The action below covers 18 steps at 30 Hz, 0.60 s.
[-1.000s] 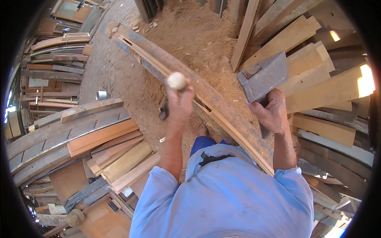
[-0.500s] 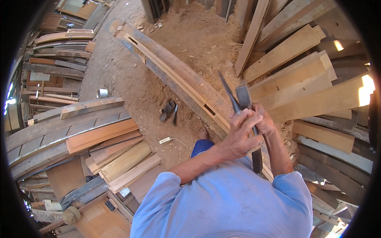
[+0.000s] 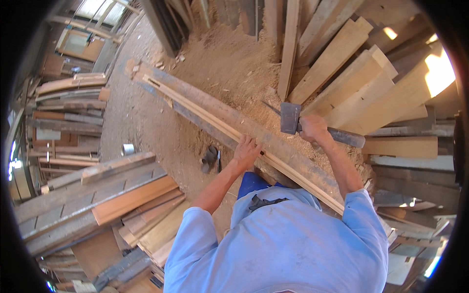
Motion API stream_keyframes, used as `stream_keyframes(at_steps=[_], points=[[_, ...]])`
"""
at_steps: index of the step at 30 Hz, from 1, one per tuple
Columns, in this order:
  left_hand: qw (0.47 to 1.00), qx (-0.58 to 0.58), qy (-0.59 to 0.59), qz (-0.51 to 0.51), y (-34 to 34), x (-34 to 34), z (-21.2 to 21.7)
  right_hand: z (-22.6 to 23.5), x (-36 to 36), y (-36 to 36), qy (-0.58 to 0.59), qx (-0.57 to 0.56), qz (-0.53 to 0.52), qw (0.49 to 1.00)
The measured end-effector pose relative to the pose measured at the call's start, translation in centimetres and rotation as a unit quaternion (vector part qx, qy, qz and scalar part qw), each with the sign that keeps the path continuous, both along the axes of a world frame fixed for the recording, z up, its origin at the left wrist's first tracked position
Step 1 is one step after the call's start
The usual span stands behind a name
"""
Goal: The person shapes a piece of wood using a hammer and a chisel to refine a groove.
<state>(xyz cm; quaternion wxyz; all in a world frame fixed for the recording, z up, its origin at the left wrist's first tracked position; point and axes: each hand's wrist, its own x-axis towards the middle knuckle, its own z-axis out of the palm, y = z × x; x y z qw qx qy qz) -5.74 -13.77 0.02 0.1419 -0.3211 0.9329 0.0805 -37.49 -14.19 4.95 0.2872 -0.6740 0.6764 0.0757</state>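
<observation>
A long pale wooden bar (image 3: 205, 118) with a narrow slot cut in it lies diagonally along a broad worn plank (image 3: 190, 100). My left hand (image 3: 248, 154) rests on the bar beside the slot, its fingers laid over the top. Above the plank's right side, my right hand (image 3: 314, 129) is closed round the handle of a hatchet-like tool (image 3: 290, 118) with a broad dark head. A thin pointed dark tool (image 3: 270, 108) sticks out from behind that head. Whether my right hand also holds it is hidden.
Boards (image 3: 337, 61) lean in a row at the right. Stacked planks (image 3: 134, 199) fill the left. Wood shavings (image 3: 229, 73) cover the ground beyond the plank. A dark object (image 3: 210, 158) lies left of my left hand, and a white can (image 3: 128, 149) is farther left.
My hands, together around the tools before, are now apart. The left has come down on the bar; the right has kept the hatchet-like tool, whose handle now points to the right.
</observation>
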Motion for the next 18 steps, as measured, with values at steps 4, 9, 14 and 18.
stream_keyframes(at_steps=[4, 9, 14, 18], points=[[0.994, -0.008, -0.021, -0.111, -2.6, -0.5, -1.5, 2.6, 1.6, 3.0, -0.092, -0.062, -0.113, 0.987], [0.973, 0.134, -0.089, -0.168, -5.4, -2.9, 0.5, 6.6, 4.8, 9.3, -0.235, -0.063, -0.335, 0.91], [0.92, 0.255, -0.037, -0.296, -9.8, -6.8, -0.4, 9.1, 11.1, 15.4, -0.302, -0.115, -0.575, 0.752], [0.832, 0.401, -0.03, -0.382, -11.4, -6.3, -4.9, 11.9, 17.4, 19.1, -0.265, -0.213, -0.666, 0.664]])
